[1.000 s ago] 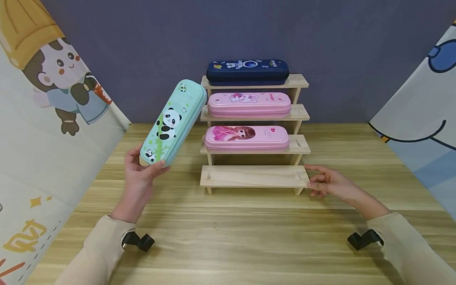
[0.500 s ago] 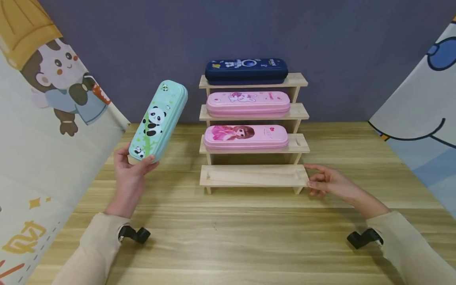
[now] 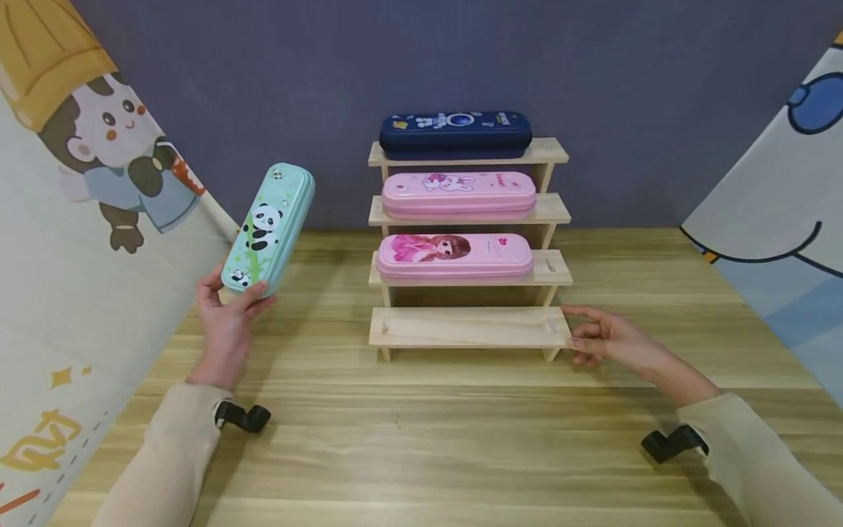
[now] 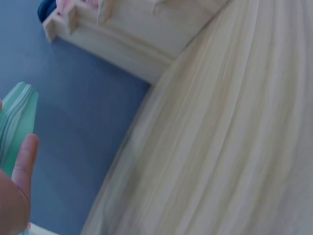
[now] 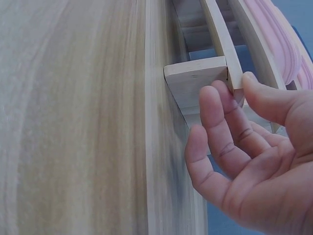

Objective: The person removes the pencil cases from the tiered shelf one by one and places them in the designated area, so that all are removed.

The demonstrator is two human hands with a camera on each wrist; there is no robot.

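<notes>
My left hand (image 3: 227,329) grips the lower end of a mint-green pencil case (image 3: 266,227) printed with pandas, raised and tilted left of a stepped wooden display stand (image 3: 467,327). In the left wrist view its zipped side (image 4: 17,117) shows beside my thumb. At the stand's right, my right hand (image 3: 615,340) pinches the end of the lowest board, thumb at its edge and fingers under it, as the right wrist view shows. On the upper steps lie a navy pencil case (image 3: 454,134), a pink rabbit one (image 3: 459,194) and a pink one with a doll picture (image 3: 454,256).
The stand sits on a wood-grain table (image 3: 421,439) before a dark blue-grey wall (image 3: 296,73). Printed cartoon panels flank it, one on the left (image 3: 66,278) and one on the right (image 3: 784,197). The lowest board holds no case.
My left hand has carried the panda pencil case leftward, away from the stand, and it has turned slightly more upright. My right hand has stayed at the lowest board's end.
</notes>
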